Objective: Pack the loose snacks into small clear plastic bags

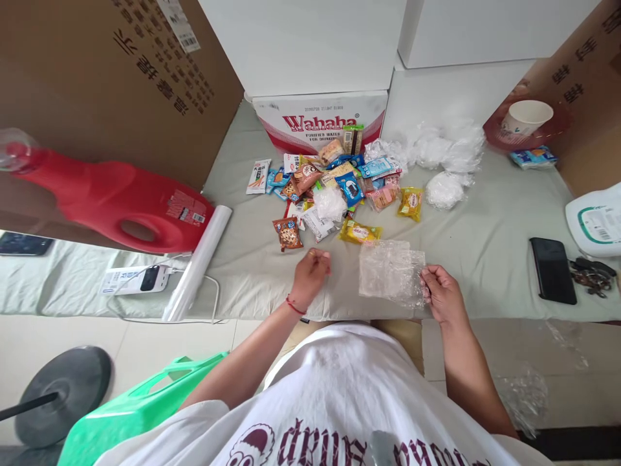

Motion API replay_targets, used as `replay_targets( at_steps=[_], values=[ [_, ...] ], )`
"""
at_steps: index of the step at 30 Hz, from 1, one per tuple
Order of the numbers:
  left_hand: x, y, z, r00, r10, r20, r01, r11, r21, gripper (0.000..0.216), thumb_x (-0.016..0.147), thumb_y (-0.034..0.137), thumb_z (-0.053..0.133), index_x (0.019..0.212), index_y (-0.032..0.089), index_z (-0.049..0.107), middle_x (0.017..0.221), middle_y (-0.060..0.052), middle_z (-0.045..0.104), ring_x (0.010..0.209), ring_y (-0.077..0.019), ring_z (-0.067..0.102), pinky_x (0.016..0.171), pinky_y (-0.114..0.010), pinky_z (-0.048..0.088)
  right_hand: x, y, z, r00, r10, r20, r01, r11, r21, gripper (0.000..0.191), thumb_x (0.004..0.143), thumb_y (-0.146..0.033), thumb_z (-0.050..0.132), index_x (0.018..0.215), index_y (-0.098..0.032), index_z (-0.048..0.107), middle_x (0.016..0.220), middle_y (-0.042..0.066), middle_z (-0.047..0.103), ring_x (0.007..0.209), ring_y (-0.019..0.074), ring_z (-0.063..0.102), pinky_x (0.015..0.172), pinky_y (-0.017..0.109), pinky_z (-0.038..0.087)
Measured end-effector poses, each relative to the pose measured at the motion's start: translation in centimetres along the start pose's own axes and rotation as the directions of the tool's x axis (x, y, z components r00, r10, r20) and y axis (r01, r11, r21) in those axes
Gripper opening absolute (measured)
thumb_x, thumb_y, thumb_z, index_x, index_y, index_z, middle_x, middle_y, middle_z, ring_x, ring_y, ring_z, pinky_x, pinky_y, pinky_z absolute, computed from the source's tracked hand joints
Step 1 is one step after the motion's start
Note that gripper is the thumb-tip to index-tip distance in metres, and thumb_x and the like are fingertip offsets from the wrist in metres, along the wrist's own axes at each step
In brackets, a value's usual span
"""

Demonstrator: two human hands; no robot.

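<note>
My right hand [441, 291] pinches the right edge of a thin clear plastic bag [384, 270], which lies nearly flat on the cloth-covered table in front of me. My left hand [311, 277], with a red string on its wrist, is closed left of the bag and apart from it; whether its curled fingers hold anything is hidden. Beyond both hands spreads a pile of small wrapped snacks. Nearest the left hand are a brown cookie packet [287, 233] and a silvery-white packet [319, 223]. A yellow packet [359, 231] sits just behind the bag.
A Wahaha carton [320, 120] stands behind the snacks, with crumpled clear plastic [445, 147] to its right. On the left lie a red jug [130, 204] and a plastic roll [198, 262]. At right are a black phone [553, 270], keys [592, 277] and a paper cup [526, 122].
</note>
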State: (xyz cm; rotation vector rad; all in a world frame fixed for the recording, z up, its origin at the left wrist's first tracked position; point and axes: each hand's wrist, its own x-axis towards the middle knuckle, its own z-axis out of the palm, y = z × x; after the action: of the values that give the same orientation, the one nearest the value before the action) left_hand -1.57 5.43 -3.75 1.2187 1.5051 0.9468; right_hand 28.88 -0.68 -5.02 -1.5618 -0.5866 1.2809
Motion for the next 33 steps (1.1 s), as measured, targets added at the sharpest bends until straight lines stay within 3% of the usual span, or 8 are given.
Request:
replay_targets(
  at_steps=[5, 11, 14, 16, 20, 26, 29, 33],
  values=[
    [-3.3, 3.3, 6.0, 0.902, 0.343, 0.262, -0.398, 0.896, 0.198, 0.035, 0.093, 0.055, 0.058, 0.088, 0.021, 0.059, 0.091, -0.006, 0.064, 0.083, -0.0188, 0.059, 0.077, -0.033, 0.046, -0.9, -0.6, 1.1, 0.999, -0.024, 0.042, 0.024, 1.0, -0.001, 0.049, 0.07, -0.06, 0.086, 0.084, -0.021, 0.06, 0.063, -0.007, 0.052, 0.044, 0.0052, 0.04, 0.036, 0.017, 0.029],
    [-2.8, 2.5, 12.0, 0.857, 0.026, 0.514, -0.066, 0.996, 0.061, 0.048, 0.069, 0.054, 0.084, 0.091, 0.017, 0.063, 0.092, -0.005, 0.065, 0.078, -0.0172, 0.059, 0.074, -0.032, 0.048, -2.9, -1.5, 2.3, 0.991, 0.031, 0.129, -0.061, 0.969, 0.239, 0.046, 0.071, -0.051, 0.09, 0.084, -0.022, 0.056, 0.065, -0.008, 0.05, 0.045, 0.0023, 0.034, 0.037, 0.013, 0.026],
    [-1.7, 1.2, 11.5, 0.816, -0.043, 0.577, 0.162, 0.974, -0.157, 0.039, 0.073, 0.05, 0.081, 0.081, 0.017, 0.063, 0.08, -0.001, 0.065, 0.074, -0.0144, 0.058, 0.074, -0.03, 0.046, -3.1, -1.5, 2.0, 0.988, 0.028, 0.153, -0.083, 0.929, 0.362, 0.046, 0.07, -0.046, 0.092, 0.083, -0.022, 0.055, 0.065, -0.009, 0.049, 0.045, 0.0015, 0.033, 0.039, 0.012, 0.03],
    [-1.2, 0.8, 9.9, 0.839, -0.096, 0.536, 0.279, 0.921, -0.271, 0.04, 0.074, 0.051, 0.08, 0.082, 0.017, 0.06, 0.078, -0.001, 0.065, 0.075, -0.0139, 0.059, 0.074, -0.029, 0.046, -2.9, -1.4, 1.2, 0.993, 0.02, 0.113, -0.063, 0.917, 0.394, 0.046, 0.068, -0.044, 0.094, 0.083, -0.022, 0.056, 0.066, -0.009, 0.05, 0.046, 0.0016, 0.036, 0.04, 0.012, 0.033],
    [-1.3, 1.4, 7.2, 0.873, -0.099, 0.478, 0.288, 0.895, -0.341, 0.045, 0.074, 0.052, 0.083, 0.087, 0.019, 0.056, 0.093, -0.004, 0.07, 0.087, -0.0166, 0.065, 0.079, -0.03, 0.048, -2.2, -1.0, -0.7, 0.999, -0.009, 0.038, -0.009, 0.9, 0.436, 0.043, 0.068, -0.041, 0.094, 0.084, -0.022, 0.059, 0.066, -0.009, 0.05, 0.044, 0.0017, 0.034, 0.036, 0.012, 0.029],
    [-4.2, 3.0, 10.7, 0.759, 0.095, 0.644, 0.189, 0.914, -0.358, 0.059, 0.063, 0.048, 0.095, 0.103, 0.019, 0.062, 0.119, -0.009, 0.065, 0.113, -0.023, 0.062, 0.095, -0.036, 0.05, -2.8, -0.9, 1.8, 0.992, -0.041, 0.117, -0.03, 0.836, 0.548, 0.033, 0.074, -0.038, 0.089, 0.081, -0.023, 0.061, 0.063, -0.008, 0.048, 0.045, 0.0045, 0.038, 0.038, 0.016, 0.036],
    [-4.5, 2.8, 12.5, 0.764, 0.092, 0.639, 0.283, 0.842, -0.46, 0.055, 0.063, 0.047, 0.096, 0.094, 0.018, 0.06, 0.105, -0.006, 0.068, 0.1, -0.0189, 0.065, 0.091, -0.034, 0.051, -3.0, -1.1, 3.2, 0.994, -0.059, 0.096, -0.009, 0.81, 0.586, 0.033, 0.072, -0.041, 0.09, 0.084, -0.024, 0.063, 0.069, -0.006, 0.054, 0.058, 0.008, 0.053, 0.049, 0.018, 0.049],
    [-2.8, 1.8, 11.0, 0.791, 0.009, 0.611, 0.412, 0.731, -0.544, 0.048, 0.066, 0.047, 0.094, 0.083, 0.017, 0.06, 0.102, -0.007, 0.074, 0.095, -0.02, 0.071, 0.092, -0.038, 0.053, -2.7, -1.3, 1.7, 0.99, -0.08, 0.114, -0.014, 0.756, 0.654, 0.032, 0.075, -0.035, 0.089, 0.081, -0.024, 0.059, 0.068, -0.007, 0.048, 0.056, 0.0059, 0.049, 0.045, 0.014, 0.045]
  ],
)
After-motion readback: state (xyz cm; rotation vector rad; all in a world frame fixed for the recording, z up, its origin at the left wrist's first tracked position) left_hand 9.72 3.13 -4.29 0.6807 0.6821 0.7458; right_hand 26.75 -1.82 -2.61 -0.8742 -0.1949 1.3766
